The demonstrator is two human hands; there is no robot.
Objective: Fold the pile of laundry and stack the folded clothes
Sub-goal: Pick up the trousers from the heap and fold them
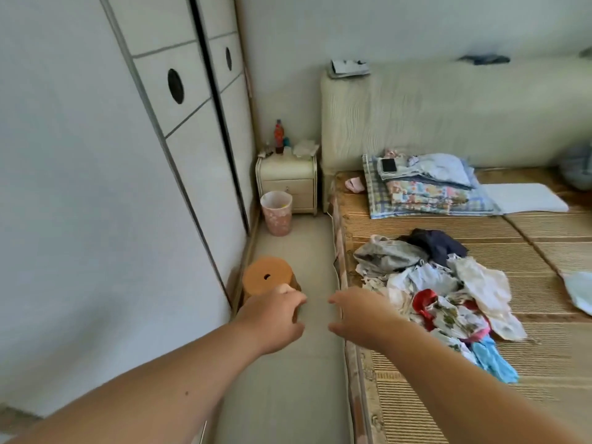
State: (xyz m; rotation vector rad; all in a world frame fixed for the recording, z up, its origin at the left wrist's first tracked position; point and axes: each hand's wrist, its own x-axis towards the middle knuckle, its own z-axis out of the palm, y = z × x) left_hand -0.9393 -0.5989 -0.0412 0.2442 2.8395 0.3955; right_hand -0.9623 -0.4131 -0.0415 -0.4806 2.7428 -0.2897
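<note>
None of the laundry pile (432, 293) looks folded yet, so step one it is. It's heaped on the bed (544, 379), at 3 o'clock from the right hand (362, 315). Left hand (272, 318) and right are held out, fingers (294, 298) loosely curled, nothing gripped. One garment needs picking off next.

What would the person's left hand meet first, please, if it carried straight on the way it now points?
Most likely the round orange plastic stool: the left hand points at it and overlaps its near edge in the picture, though the depth between them is unclear.
</note>
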